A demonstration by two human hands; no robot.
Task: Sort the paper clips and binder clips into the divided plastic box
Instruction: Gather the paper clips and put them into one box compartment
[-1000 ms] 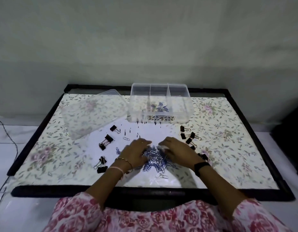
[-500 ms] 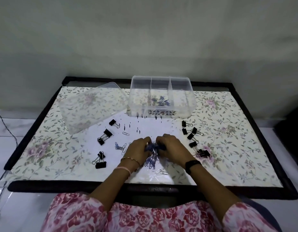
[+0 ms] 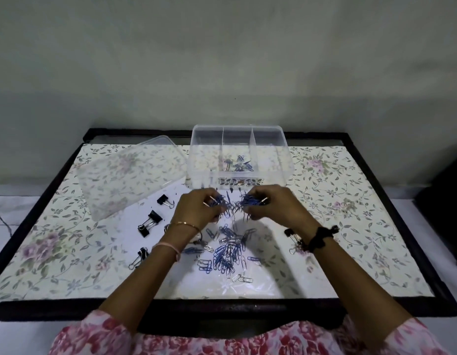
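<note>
Both hands have risen from the loose pile toward the divided plastic box [image 3: 240, 155], left hand [image 3: 196, 208] and right hand [image 3: 276, 206] each clenched around a bunch of blue paper clips [image 3: 228, 254], likely bound for its middle compartment, where some already lie. Most remain heaped on the floral table [image 3: 350, 201]; black binder clips [image 3: 150, 222] lie scattered at both sides.

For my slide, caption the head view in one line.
Both hands lift blue paper clips toward the divided plastic box, binder clips still loose.

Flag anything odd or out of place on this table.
The paper clips lie spilled in a loose heap on the table, some dangling tangled between the left hand and right hand. The box's lid rests tilted beside the divided plastic box.
</note>
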